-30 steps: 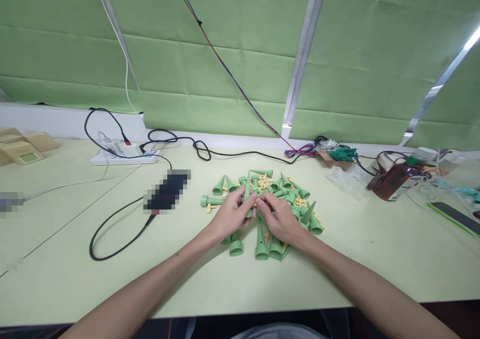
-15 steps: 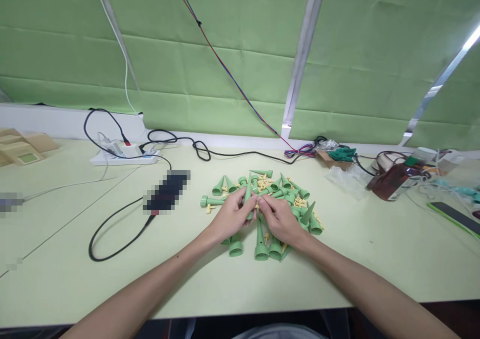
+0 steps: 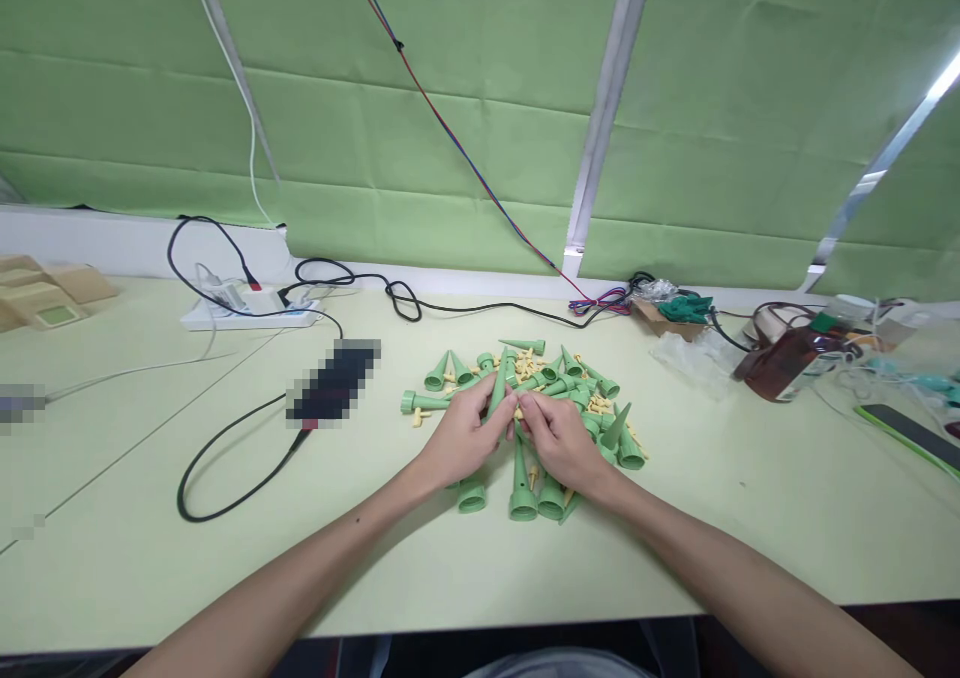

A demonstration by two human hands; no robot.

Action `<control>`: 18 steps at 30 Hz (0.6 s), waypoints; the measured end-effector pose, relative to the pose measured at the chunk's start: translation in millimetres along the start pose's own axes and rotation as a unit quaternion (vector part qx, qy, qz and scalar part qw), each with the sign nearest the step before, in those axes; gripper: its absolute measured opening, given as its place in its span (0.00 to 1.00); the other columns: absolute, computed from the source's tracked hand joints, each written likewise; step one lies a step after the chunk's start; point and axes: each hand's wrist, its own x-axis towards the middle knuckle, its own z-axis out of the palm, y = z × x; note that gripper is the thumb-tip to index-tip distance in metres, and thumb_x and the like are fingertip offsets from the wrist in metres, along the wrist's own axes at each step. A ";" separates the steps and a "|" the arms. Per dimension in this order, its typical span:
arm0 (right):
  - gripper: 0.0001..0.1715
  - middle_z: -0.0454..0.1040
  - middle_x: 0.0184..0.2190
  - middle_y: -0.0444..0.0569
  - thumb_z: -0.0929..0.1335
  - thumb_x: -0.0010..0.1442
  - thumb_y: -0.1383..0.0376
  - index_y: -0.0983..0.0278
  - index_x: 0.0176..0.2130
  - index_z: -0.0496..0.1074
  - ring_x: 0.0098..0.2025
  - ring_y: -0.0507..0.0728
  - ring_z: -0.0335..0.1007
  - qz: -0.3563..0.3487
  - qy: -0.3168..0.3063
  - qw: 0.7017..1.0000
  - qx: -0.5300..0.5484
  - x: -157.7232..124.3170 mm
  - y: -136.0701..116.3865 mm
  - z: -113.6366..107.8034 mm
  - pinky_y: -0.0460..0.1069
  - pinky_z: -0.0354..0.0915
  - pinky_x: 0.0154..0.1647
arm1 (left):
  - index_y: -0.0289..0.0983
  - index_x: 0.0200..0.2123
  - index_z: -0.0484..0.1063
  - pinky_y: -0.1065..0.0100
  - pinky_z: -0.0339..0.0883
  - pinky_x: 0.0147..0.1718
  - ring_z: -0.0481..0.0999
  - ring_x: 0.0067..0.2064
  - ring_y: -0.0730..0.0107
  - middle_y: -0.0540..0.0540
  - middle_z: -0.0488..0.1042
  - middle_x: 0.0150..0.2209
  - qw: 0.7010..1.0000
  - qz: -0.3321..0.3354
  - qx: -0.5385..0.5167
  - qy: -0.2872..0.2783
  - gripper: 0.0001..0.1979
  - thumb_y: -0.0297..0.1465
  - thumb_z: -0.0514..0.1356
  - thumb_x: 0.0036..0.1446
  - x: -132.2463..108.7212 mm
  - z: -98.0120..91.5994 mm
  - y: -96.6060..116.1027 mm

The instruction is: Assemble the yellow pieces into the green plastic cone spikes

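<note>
Head | left hand [image 3: 466,430] grips tapered green spike [image 3: 498,394] | right hand [image 3: 561,438] pinches yellow fitting [image 3: 518,414]

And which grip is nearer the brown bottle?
Right. The right grip is left of the brown bottle; the left grip, around a green cone, is farther left.

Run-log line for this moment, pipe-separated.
left hand: holding green cone | right hand: fingertips on yellow piece | table: other cones, more yellow pieces
</note>
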 end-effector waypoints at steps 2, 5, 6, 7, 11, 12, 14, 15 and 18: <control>0.25 0.67 0.22 0.42 0.55 0.72 0.60 0.64 0.27 0.67 0.22 0.50 0.58 0.000 0.008 1.000 -0.003 -0.3 0.1 0.9 0.46 0.54 0.28 | 0.37 0.33 0.63 0.71 0.62 0.27 0.66 0.26 0.73 0.52 0.68 0.25 1.000 0.006 0.018 0.004 0.13 0.39 0.51 0.66 -0.3 -0.3 1.3; 0.25 0.66 0.21 0.42 0.55 0.72 0.60 0.63 0.27 0.66 0.22 0.50 0.57 0.000 0.018 1.000 -0.006 -0.6 0.3 2.2 0.46 0.54 0.28 | 0.37 0.32 0.62 0.70 0.62 0.29 0.66 0.27 0.73 0.52 0.68 0.25 0.999 0.013 0.033 0.010 0.13 0.39 0.51 0.66 -0.8 -0.4 2.7; 0.25 0.65 0.21 0.42 0.55 0.72 0.60 0.63 0.26 0.66 0.22 0.50 0.57 0.000 0.019 1.000 -0.007 -0.6 0.4 2.4 0.46 0.54 0.28 | 0.37 0.32 0.62 0.70 0.62 0.29 0.66 0.27 0.73 0.52 0.68 0.26 0.999 0.015 0.038 0.011 0.13 0.39 0.51 0.66 -0.9 -0.3 3.1; 0.25 0.65 0.21 0.42 0.55 0.72 0.60 0.63 0.26 0.66 0.22 0.50 0.57 0.001 0.019 1.000 -0.007 -0.6 0.5 2.5 0.46 0.54 0.28 | 0.37 0.32 0.62 0.70 0.62 0.29 0.66 0.27 0.73 0.52 0.68 0.26 0.999 0.015 0.042 0.012 0.13 0.39 0.51 0.66 -1.1 -0.2 3.3; 0.25 0.64 0.21 0.42 0.55 0.72 0.61 0.63 0.26 0.66 0.22 0.50 0.56 -0.001 0.015 1.000 -0.013 -0.7 0.9 2.4 0.47 0.54 0.28 | 0.38 0.32 0.61 0.69 0.61 0.29 0.65 0.26 0.72 0.52 0.67 0.26 0.998 0.016 0.054 0.014 0.14 0.40 0.50 0.67 -2.2 0.7 4.0; 0.25 0.63 0.20 0.42 0.55 0.72 0.61 0.63 0.26 0.66 0.22 0.50 0.56 -0.002 0.013 1.000 -0.014 -0.8 1.0 2.4 0.47 0.54 0.28 | 0.38 0.31 0.61 0.69 0.60 0.29 0.65 0.26 0.72 0.52 0.67 0.26 0.998 0.017 0.057 0.014 0.14 0.40 0.50 0.67 -2.4 0.9 4.1; 0.25 0.62 0.20 0.41 0.55 0.72 0.61 0.63 0.26 0.65 0.22 0.51 0.56 -0.001 0.010 1.000 -0.011 -0.9 1.5 2.5 0.47 0.53 0.28 | 0.38 0.31 0.61 0.68 0.60 0.29 0.64 0.26 0.72 0.52 0.67 0.26 0.997 0.023 0.066 0.016 0.14 0.40 0.50 0.67 -2.7 1.2 3.8; 0.25 0.62 0.20 0.41 0.55 0.72 0.61 0.62 0.25 0.64 0.22 0.51 0.56 0.001 0.011 1.000 -0.009 -0.9 1.8 2.7 0.47 0.53 0.27 | 0.38 0.31 0.61 0.68 0.59 0.29 0.64 0.27 0.72 0.52 0.67 0.26 0.997 0.026 0.073 0.018 0.14 0.40 0.50 0.67 -2.8 1.3 3.5; 0.24 0.61 0.20 0.41 0.55 0.71 0.60 0.62 0.24 0.59 0.22 0.51 0.55 0.012 0.015 1.000 0.001 -0.5 3.2 3.5 0.48 0.52 0.26 | 0.38 0.30 0.59 0.68 0.58 0.29 0.65 0.28 0.71 0.52 0.66 0.26 0.995 0.036 0.094 0.025 0.14 0.39 0.50 0.67 -2.9 1.2 2.4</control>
